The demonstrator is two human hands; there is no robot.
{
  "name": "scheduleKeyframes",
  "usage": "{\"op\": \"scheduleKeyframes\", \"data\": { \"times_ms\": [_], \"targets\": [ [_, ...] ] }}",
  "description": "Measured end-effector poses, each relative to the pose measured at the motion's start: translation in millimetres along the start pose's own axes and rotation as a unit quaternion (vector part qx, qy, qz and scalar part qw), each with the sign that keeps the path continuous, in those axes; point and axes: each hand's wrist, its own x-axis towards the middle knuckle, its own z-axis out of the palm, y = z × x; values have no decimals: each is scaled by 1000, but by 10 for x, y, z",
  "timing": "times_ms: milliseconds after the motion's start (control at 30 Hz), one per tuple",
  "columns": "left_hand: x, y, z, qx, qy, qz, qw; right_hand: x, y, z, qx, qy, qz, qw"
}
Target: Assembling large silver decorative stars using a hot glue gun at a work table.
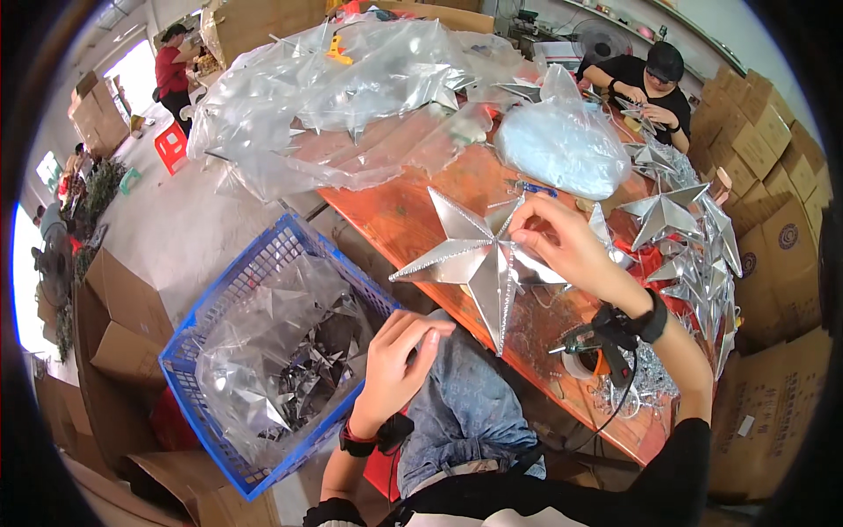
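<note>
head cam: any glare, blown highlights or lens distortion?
Head view: fisheye curvature with a dark surround; head view: doorway at upper left washed out to white; head view: bright glare on the silver star by the right hand, plus sheen on the clear plastic sheeting.

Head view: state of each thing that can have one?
Left hand: half-curled, nothing visible in it
Right hand: fingers bent at the star, grip unclear
Silver star: points spread
Blue basket: open-topped, loaded
Pale bag: filled, bulging
Left carton: flaps open
Fan: running or not, cannot tell
</note>
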Motion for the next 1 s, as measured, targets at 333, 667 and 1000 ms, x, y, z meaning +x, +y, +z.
{"op": "scheduleKeyframes", "data": {
  "times_ms": [333,667,1000],
  "targets": [
    [479,-184,198,178,-64,158,969,179,664,295,-82,33,-74,993],
    [650,-320,378,238,-74,205,947,159,722,354,-134,47,-121,982],
    [667,-346,395,235,-86,200,947,155,757,368,-128,58,-129,982]
  ]
}}
